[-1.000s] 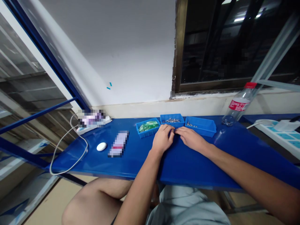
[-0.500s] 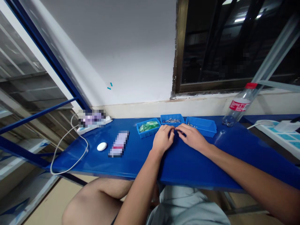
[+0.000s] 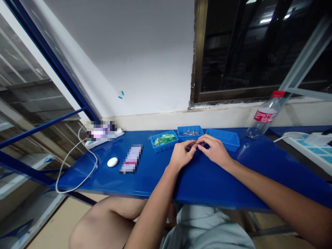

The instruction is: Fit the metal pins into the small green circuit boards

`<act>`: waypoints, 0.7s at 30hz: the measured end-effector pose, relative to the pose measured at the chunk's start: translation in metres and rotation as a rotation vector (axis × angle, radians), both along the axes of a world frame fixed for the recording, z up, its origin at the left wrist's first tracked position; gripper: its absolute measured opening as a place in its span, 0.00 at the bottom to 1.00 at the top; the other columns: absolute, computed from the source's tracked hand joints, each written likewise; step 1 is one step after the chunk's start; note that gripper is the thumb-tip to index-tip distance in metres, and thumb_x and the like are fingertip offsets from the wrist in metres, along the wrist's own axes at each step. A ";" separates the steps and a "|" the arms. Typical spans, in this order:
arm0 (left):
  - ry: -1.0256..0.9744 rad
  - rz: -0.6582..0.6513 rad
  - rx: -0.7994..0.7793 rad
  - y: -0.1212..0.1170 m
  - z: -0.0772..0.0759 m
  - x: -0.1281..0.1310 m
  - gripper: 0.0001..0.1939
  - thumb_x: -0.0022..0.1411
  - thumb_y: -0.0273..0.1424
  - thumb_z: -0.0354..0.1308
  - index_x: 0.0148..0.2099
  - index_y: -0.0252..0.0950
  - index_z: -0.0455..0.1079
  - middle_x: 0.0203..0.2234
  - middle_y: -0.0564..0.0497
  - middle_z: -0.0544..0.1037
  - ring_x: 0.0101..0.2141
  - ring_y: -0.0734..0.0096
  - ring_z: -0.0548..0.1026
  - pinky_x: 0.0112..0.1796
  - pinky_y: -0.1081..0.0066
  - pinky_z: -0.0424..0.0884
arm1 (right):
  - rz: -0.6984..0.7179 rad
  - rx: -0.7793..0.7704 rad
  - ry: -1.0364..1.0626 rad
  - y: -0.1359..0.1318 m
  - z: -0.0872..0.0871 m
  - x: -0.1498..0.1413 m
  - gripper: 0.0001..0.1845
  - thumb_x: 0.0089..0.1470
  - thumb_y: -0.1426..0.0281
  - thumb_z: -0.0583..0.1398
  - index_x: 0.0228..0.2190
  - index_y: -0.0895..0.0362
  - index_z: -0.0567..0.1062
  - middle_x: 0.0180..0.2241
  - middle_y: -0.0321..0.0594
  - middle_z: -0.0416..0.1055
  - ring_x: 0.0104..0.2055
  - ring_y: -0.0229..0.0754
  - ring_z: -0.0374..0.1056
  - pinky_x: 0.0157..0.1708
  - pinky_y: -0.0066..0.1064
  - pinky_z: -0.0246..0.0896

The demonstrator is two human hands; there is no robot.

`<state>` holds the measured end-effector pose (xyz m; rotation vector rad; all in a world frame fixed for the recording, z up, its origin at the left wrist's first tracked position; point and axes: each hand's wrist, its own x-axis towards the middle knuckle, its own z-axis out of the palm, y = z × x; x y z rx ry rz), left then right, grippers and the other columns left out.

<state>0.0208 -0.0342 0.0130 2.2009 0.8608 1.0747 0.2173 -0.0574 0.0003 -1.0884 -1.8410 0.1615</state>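
My left hand (image 3: 183, 153) and my right hand (image 3: 213, 148) meet fingertip to fingertip above the blue table, just in front of the bins. Both are closed in a pinch; whatever lies between the fingers is too small to make out. Behind my left hand stands a blue bin (image 3: 158, 149) with green and clear plastic pieces (image 3: 164, 139). The middle blue bin (image 3: 182, 129) holds several thin metal pieces (image 3: 190, 132). Beyond my right hand is a third blue bin (image 3: 231, 141), partly hidden by the hand.
On the blue table (image 3: 145, 180) lie a blurred-out phone (image 3: 131, 159) and a white oval case (image 3: 112, 162). A red-capped bottle (image 3: 263, 117) stands at the back right, near a power strip (image 3: 316, 147). A white cable (image 3: 96, 160) loops over the left edge.
My fingertips have risen slightly and my thumbs now show, with the fingers more arched. The hands stay together in nearly the same place; the bins have not moved.
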 end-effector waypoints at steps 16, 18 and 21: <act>-0.280 0.069 -0.206 0.012 -0.014 0.003 0.04 0.62 0.25 0.66 0.38 0.36 0.74 0.33 0.50 0.84 0.36 0.67 0.84 0.39 0.71 0.79 | -0.039 -0.054 0.086 0.001 -0.005 -0.006 0.10 0.63 0.64 0.62 0.45 0.52 0.78 0.43 0.43 0.80 0.36 0.46 0.76 0.39 0.39 0.74; -0.234 0.069 -0.172 0.011 -0.014 0.003 0.05 0.61 0.25 0.67 0.38 0.36 0.73 0.33 0.51 0.83 0.35 0.68 0.84 0.38 0.72 0.78 | -0.021 -0.042 0.106 0.001 -0.004 -0.006 0.12 0.63 0.63 0.62 0.47 0.52 0.78 0.43 0.44 0.79 0.38 0.47 0.76 0.40 0.39 0.74; -0.160 0.065 -0.120 0.010 -0.015 0.003 0.06 0.62 0.26 0.67 0.39 0.37 0.72 0.32 0.52 0.83 0.34 0.69 0.83 0.38 0.73 0.77 | 0.011 -0.033 0.076 0.000 -0.001 -0.006 0.11 0.64 0.63 0.61 0.46 0.51 0.79 0.42 0.43 0.79 0.38 0.47 0.76 0.40 0.40 0.73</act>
